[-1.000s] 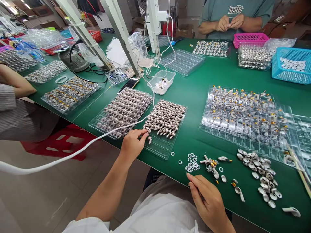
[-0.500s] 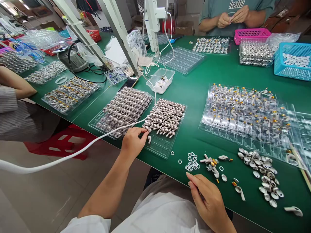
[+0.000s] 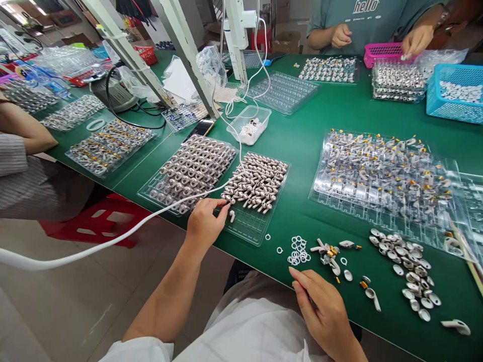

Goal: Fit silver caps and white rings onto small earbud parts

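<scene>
White cable [image 3: 113,239] runs across 2 neighbouring groups of parts, a filled tray [image 3: 196,173] and the stemmed shells [image 3: 260,183], passing just beyond the left hand [image 3: 206,221]. Small rings [image 3: 299,251] lie near the right hand [image 3: 324,309]. Left thumb and forefinger nearly meet at the shells' near corner, beside 1 loose shell [image 3: 232,216]; their grip is unclear. Right fingers curl loosely; whether they hold anything, I can't tell.
</scene>
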`<state>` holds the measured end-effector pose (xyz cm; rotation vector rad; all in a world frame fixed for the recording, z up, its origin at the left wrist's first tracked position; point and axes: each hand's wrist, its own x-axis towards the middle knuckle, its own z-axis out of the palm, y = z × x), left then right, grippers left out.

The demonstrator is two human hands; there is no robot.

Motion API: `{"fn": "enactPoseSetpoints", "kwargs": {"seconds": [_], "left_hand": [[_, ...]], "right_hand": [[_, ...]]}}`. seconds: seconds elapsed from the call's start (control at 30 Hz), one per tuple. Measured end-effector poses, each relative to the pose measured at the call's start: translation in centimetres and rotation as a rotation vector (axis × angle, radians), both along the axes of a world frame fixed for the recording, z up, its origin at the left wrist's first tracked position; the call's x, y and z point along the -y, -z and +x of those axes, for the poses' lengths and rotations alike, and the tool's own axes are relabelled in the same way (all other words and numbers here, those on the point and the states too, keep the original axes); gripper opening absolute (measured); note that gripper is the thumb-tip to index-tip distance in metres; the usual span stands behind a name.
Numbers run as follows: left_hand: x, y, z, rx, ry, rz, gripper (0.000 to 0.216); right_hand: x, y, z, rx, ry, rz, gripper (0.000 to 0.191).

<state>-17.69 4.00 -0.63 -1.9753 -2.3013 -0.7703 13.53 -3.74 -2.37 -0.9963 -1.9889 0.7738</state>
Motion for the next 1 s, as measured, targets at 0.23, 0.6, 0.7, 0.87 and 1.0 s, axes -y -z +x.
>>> {"fn": "enactPoseSetpoints", "kwargs": {"seconds": [0.23,0.6,0.7,0.87,1.0], "left_hand": [[2.5,-0.8,-0.4,0.145,0.051,-0.064,0.019],[2.3,-0.8,1.1,0.055,0.013,-0.168,0.022],[2.2,-0.8,1.4,0.029,0.040,-0.161,0.017],[2.4,-0.6,1.5,0.030,0.064,-0.061,0.013],[2.2,-0.5,1.5,0.042,0.073,0.042,0.010]], "right_hand": [[-0.1,-0.1,0.0,0.005,0.000,-0.012,0.039],[0.0,0.1,-0.1,-0.004,0.006,-0.014,0.041],[-0.1,-0.2,-0.2,-0.010,0.012,0.000,0.041],[-0.1,-0.5,-0.2,-0.003,0.013,0.001,0.041],[0.0,-0.2,-0.1,-0.002,0.013,-0.003,0.041]]}}
